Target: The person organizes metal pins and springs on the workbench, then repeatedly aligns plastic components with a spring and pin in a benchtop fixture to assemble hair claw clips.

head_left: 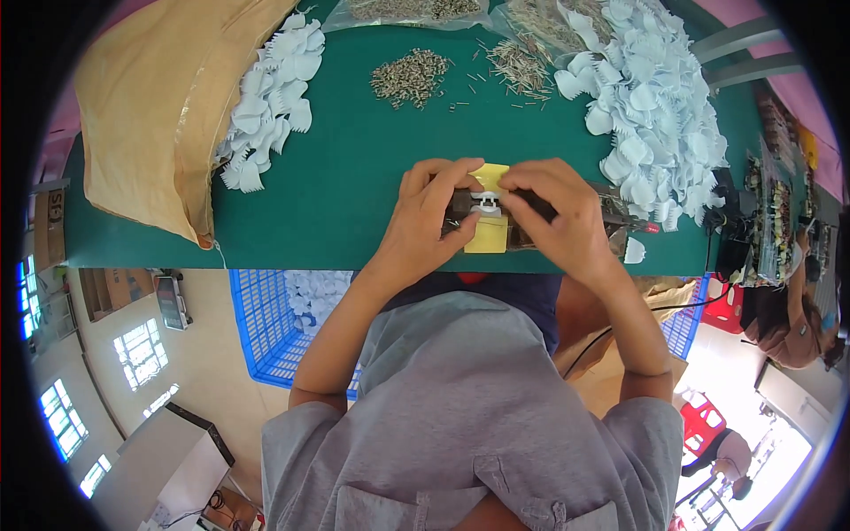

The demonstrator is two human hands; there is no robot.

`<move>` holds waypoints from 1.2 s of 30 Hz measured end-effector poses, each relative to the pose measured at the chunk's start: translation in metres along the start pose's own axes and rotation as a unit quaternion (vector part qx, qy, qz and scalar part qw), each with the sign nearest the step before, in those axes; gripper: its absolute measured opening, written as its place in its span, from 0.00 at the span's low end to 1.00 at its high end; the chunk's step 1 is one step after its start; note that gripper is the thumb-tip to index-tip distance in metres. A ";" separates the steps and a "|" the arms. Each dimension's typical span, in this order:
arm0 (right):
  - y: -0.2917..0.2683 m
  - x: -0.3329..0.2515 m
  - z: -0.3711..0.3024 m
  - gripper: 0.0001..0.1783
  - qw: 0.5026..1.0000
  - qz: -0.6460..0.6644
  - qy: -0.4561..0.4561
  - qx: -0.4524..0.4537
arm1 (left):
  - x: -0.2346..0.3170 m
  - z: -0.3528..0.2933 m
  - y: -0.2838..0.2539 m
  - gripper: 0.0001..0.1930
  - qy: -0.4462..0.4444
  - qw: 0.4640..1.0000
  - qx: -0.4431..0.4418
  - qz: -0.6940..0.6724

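At the near edge of the green-covered work table [354, 177], seen from the head camera, both hands meet over a small fixture: a dark metal block backed by a yellow rectangular pad [488, 235]. On top of it sits a small white moulded plastic piece [485, 205], and this is the thing being worked. The left hand [427, 221] curls around the fixture's left side, thumb pushed in from below toward the white piece, seemingly to keep it seated. The right hand [556, 217] lies over the fixture's right side, fingers bent and pressed together on the dark part; whether it pinches a separate small item I cannot tell, since the fingers cover that spot.

Supplies lie within arm's reach, probably so each can be picked without shifting the body. A heap of pale blue-white scalloped plastic pieces [655, 115] lies to the right, a smaller heap of the same white pieces [274, 97] to the left beside a tan fabric sack [155, 106]. Farther back lie a pile of short grey metal pins [409, 78] and a scatter of thin metal rods [518, 66]. Below the table edge stands a blue slatted plastic crate [266, 323] holding more white pieces. At far right, another person's arm [784, 319] shows by a neighbouring station.
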State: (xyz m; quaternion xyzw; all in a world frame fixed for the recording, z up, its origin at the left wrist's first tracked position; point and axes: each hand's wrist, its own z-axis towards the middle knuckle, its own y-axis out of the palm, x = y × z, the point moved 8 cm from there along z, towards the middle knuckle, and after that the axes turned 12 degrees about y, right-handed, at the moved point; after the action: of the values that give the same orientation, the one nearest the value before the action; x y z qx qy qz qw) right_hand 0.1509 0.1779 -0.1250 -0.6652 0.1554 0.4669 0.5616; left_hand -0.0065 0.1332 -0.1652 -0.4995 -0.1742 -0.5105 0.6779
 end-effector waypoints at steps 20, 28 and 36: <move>0.017 0.044 0.110 0.07 0.995 -0.079 0.063 -0.010 | -0.009 -0.003 0.003 0.33 0.008 0.999 0.022 -0.030; 0.052 0.027 0.132 0.08 0.919 -0.370 -0.129 -0.050 | -0.007 -0.001 0.003 0.31 0.035 0.998 0.019 -0.040; -0.006 0.003 0.038 0.07 0.996 0.005 0.079 -0.039 | -0.009 -0.003 0.000 0.32 0.033 0.999 0.026 -0.032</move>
State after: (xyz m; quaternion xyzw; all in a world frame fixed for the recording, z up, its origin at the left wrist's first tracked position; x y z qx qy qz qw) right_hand 0.1398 0.2150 -0.1206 -0.7208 0.1843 0.4214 0.5186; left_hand -0.0114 0.1348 -0.1731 -0.4589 -0.1809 -0.5437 0.6790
